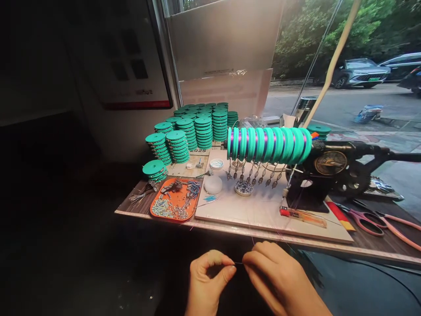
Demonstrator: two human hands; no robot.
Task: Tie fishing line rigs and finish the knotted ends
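Below the table's front edge, my left hand (pixel 210 278) pinches thumb and forefinger together on the end of a thin line (pixel 238 263). My right hand (pixel 278 274) is closed on the same line a short way to the right, so a short stretch shows between the fingertips. What else the right fingers hold is hidden. A fine purple strand rises from the right hand toward the table. Above the hands, a row of green foam spools (pixel 269 145) wound with purple line sits on a black hand-cranked machine (pixel 329 164), with small metal pieces hanging beneath.
An orange tray (pixel 173 214) of small metal and tubular parts lies left, before stacked green spools (pixel 204 129). A dish of beads (pixel 244 188) and a round white lump (pixel 213 184) rest on the pale board (pixel 256 215). Pink-handled scissors (pixel 366 221) and pliers (pixel 403 226) lie right.
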